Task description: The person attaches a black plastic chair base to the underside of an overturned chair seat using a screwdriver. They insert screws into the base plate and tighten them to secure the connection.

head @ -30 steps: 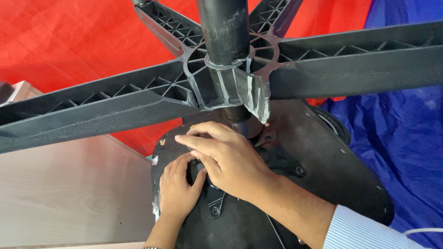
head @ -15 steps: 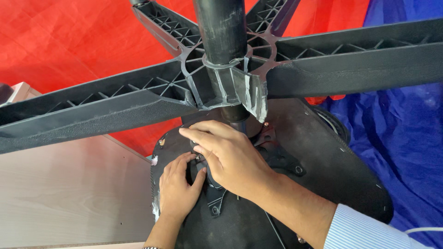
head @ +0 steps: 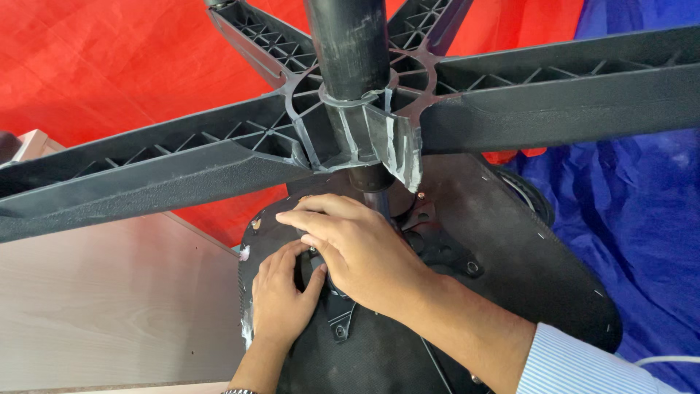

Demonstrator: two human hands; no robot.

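Note:
An office chair lies upside down; its black star-shaped base [head: 219, 157] with ribbed plastic legs spreads across the top of the view, around a black central column [head: 350, 51]. Below it is the black underside of the seat [head: 525, 270] with a metal mechanism plate [head: 437, 244]. My left hand [head: 281, 299] rests on the seat underside with fingers curled around a small dark part of the mechanism. My right hand [head: 357, 255] lies over it, fingers pressed on the same spot beside the column. What the fingers grip is hidden.
A light wooden tabletop [head: 102, 306] lies at the lower left beside the seat. Red cloth [head: 109, 73] covers the background on the left and blue cloth [head: 642, 219] on the right. A white cable [head: 667, 360] shows at the lower right.
Both hands stay on the same spot of the mechanism; the right hand's fingers have shifted only slightly. The chair has not moved.

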